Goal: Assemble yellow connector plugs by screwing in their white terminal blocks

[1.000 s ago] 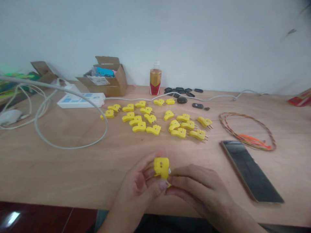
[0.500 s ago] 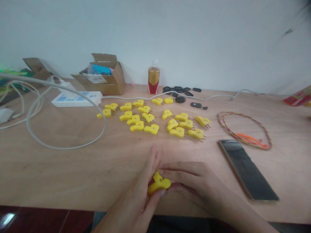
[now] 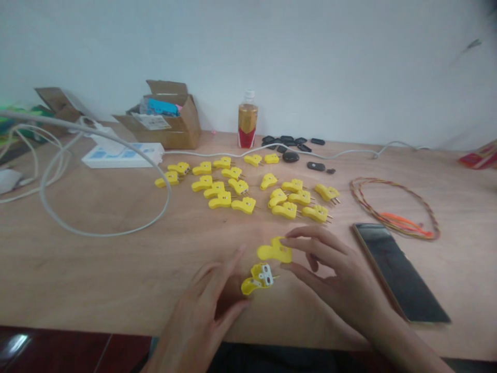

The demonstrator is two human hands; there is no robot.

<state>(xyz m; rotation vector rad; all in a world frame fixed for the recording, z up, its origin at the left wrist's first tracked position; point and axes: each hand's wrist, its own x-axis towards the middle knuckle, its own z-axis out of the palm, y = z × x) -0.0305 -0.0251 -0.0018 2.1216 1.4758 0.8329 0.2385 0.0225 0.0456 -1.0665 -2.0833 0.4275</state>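
My right hand (image 3: 334, 277) pinches a flat yellow cover half (image 3: 275, 252) by its right edge, just above the wooden table (image 3: 116, 269). The other half of the yellow plug (image 3: 258, 277), with white metal parts showing inside, is at the fingertips of my left hand (image 3: 209, 305), which curls loosely beside it. Whether the left fingers grip it or only touch it is unclear. Several whole yellow plugs (image 3: 248, 189) with metal pins lie scattered further back on the table.
A dark phone (image 3: 399, 272) lies to the right of my right hand. Behind it is a coil of orange and brown wire (image 3: 394, 207). A white power strip (image 3: 122, 154) with looping cable, a cardboard box (image 3: 166, 124), a bottle (image 3: 247, 126) and small black parts (image 3: 295, 147) stand at the back.
The yellow plug held in both hands has come apart into two halves. My right hand has moved up and right with the cover; the left stays by the base.
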